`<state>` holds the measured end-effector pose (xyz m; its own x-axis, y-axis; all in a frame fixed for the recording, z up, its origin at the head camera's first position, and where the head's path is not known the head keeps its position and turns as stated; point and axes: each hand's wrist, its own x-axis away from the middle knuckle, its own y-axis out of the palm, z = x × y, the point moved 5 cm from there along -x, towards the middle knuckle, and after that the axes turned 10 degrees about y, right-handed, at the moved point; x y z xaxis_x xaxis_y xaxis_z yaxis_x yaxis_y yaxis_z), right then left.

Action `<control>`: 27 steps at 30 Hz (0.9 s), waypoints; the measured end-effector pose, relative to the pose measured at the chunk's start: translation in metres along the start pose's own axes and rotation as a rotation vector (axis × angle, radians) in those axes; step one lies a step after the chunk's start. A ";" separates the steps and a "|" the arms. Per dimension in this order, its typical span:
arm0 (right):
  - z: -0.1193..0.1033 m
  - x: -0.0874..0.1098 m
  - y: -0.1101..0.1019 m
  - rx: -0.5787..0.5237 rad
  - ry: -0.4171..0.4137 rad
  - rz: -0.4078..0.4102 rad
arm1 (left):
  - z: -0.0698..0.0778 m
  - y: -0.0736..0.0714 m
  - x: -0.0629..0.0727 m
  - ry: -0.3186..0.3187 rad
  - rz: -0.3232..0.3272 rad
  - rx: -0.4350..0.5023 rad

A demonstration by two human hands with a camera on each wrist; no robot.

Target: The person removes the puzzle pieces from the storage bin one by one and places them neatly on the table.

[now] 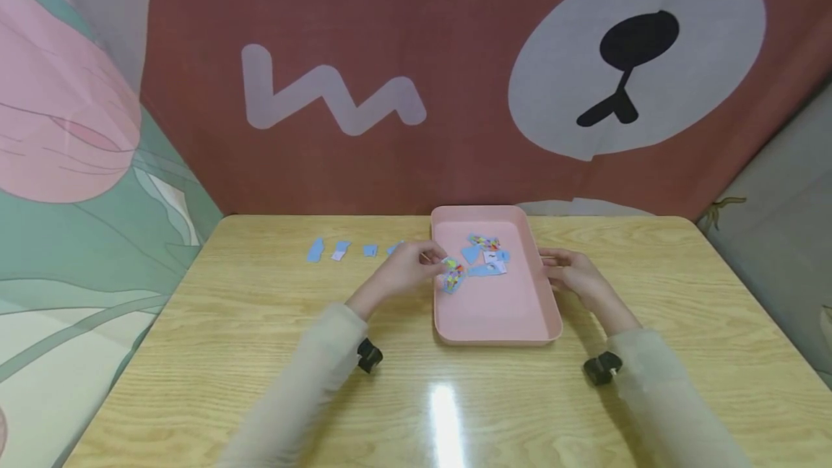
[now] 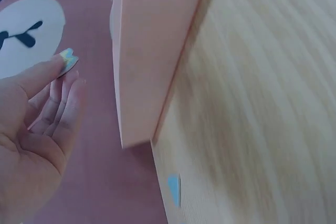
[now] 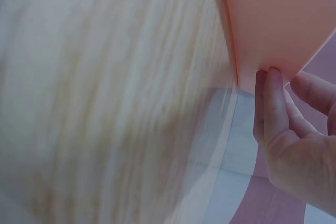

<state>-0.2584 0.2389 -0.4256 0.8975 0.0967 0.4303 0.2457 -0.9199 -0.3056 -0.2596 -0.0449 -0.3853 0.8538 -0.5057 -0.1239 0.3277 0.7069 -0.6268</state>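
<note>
"What is the biggest thing in front of your hands?"

"Beyond both of them, a reddish-brown printed backdrop [image 1: 455,157] with a pale muzzle shape on your right-hand side. Under them lies your wood-grain table [image 1: 214,352]."

"And between your hands?"

"The pink tray [image 1: 497,313], flat on the table, its long sides running away from you."

"How do your hands stand?"

"Well apart, one at each long side. Your right hand [image 1: 578,276] has its fingers fairly straight, tips touching the tray's outer wall. Your left hand [image 1: 409,269] is at the opposite wall, with thumb and fingertips pinching a small piece."

"Anything on your wrists?"

"A black device at each: the left one [image 1: 369,356] and the right one [image 1: 602,368]."

"Where are the small pieces?"

"Your pinched yellow-green and blue piece [image 2: 67,61] is at your left fingertips, over the tray's left side. Just below those fingertips a speckled multicoloured piece [image 1: 453,281] lies in the tray. Between your hands sits a loose cluster: another speckled piece [image 1: 484,243] farthest from you, a plain blue piece [image 1: 471,255] and several blue and pale bits [image 1: 486,270]. Left of your left hand, a spaced row of blue pieces [image 1: 315,250] lies on the table, the nearest partly hidden by that hand."
</note>
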 end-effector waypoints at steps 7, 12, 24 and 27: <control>0.001 -0.002 0.000 0.002 0.005 0.005 | -0.026 -0.041 0.024 -0.104 0.150 0.078; 0.002 -0.003 0.000 -0.002 -0.001 0.002 | -0.045 -0.069 0.044 -0.165 0.264 0.202; 0.000 0.000 0.000 -0.022 0.001 -0.001 | -0.091 -0.126 0.081 -0.289 0.524 0.199; 0.000 0.000 0.000 -0.018 -0.002 -0.001 | -0.100 -0.134 0.088 -0.323 0.562 0.178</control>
<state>-0.2586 0.2388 -0.4257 0.8980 0.0989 0.4288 0.2404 -0.9264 -0.2897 -0.2685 -0.2334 -0.3894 0.9832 0.1170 -0.1402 -0.1639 0.9043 -0.3942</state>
